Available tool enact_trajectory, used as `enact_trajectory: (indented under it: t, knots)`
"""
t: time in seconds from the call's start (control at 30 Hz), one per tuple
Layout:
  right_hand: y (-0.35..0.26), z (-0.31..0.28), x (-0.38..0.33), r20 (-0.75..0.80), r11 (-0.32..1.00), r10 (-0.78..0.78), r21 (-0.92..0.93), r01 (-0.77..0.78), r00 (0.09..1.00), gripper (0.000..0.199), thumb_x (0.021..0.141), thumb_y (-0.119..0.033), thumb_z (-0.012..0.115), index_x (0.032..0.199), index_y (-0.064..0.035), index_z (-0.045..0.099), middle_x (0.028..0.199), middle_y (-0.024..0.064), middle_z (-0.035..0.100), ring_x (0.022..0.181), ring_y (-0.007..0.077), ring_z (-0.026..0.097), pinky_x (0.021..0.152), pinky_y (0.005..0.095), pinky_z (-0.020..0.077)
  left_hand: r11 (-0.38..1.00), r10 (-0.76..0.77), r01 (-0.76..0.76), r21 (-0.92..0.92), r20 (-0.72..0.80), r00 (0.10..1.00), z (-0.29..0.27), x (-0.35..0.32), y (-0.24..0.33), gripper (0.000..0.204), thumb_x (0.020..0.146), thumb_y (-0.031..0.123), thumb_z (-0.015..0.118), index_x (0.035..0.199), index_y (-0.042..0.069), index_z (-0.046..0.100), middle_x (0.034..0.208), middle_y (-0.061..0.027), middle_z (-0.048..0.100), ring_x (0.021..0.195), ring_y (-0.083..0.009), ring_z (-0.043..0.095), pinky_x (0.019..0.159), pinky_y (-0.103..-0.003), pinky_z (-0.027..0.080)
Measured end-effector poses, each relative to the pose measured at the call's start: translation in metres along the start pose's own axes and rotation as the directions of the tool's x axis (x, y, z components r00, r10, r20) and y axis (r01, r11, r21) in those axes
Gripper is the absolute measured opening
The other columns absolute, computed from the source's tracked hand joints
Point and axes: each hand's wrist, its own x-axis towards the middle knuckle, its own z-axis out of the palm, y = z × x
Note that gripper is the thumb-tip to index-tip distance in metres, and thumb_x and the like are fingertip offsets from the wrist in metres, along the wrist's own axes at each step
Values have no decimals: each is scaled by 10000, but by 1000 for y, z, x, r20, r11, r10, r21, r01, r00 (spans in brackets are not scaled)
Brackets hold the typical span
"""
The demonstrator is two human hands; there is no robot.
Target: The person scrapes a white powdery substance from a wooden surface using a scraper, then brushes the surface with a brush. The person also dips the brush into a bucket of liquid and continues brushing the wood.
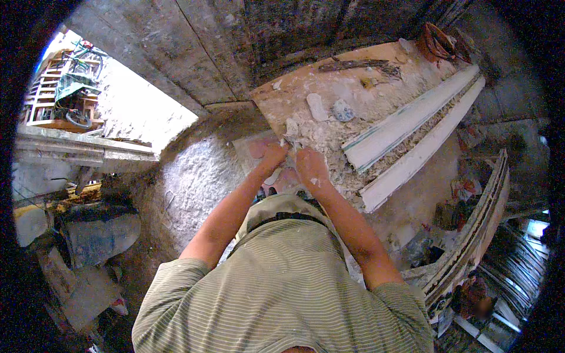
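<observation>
Left hand [273,154] and right hand [309,165], both curled, sit side by side near the counter's [269,99] left edge; contents cannot be determined. White debris [341,140] and white strips [412,122] lie right.

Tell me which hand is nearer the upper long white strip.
The right. The right hand is just left of the near end of the upper long white strip, apart from it; the left hand is farther left.
</observation>
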Motion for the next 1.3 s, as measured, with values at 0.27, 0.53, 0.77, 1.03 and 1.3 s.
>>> enact_trajectory:
  t: [0.27, 0.53, 0.77, 1.03, 1.3]
  knots:
    - [13, 8, 8, -20, 999, 49, -16, -49, 999, 234, 777, -252, 669, 897, -52, 681, 878, 153, 652, 863, 315, 644, 736, 438, 522, 934, -42, 95, -343, 159, 986, -13, -14, 10, 436, 907, 394, 565, 923, -36, 636, 761, -77, 609, 669, -216, 549, 566, -421, 427]
    - [5, -1, 12, -94, 986, -137, -111, 127, 986, 520, 612, -346, 815, 996, -32, 659, 963, 153, 653, 919, 313, 644, 795, 422, 522, 987, -84, 96, -132, 97, 992, -22, -17, 23, 424, 894, 416, 580, 877, -5, 634, 785, -91, 596, 697, -175, 541, 544, -377, 411]
    - [8, -6, 26, 153, 996, -59, -63, 69, 986, 615, 531, -375, 846, 996, -23, 655, 983, 188, 645, 950, 355, 629, 828, 459, 510, 945, -168, 197, -262, 127, 978, -28, -13, 28, 445, 928, 436, 519, 727, 54, 625, 621, -82, 577, 601, -204, 556, 557, -397, 419]
    - [3, -2, 42, 61, 998, -61, -9, 61, 996, 348, 699, -264, 741, 917, -10, 645, 928, 198, 630, 876, 370, 622, 741, 501, 493, 972, -154, 159, -175, 40, 987, -44, -8, 22, 416, 950, 412, 511, 749, 72, 640, 627, -86, 605, 560, -214, 578, 553, -394, 457]
    - [5, -2, 42, 32, 996, -58, 76, 56, 998, 192, 826, -159, 586, 928, -10, 652, 933, 168, 639, 853, 335, 633, 772, 474, 489, 846, -304, 361, -393, 201, 931, -39, -3, 20, 284, 931, 337, 560, 947, 70, 655, 893, -122, 662, 820, -265, 634, 699, -482, 481]
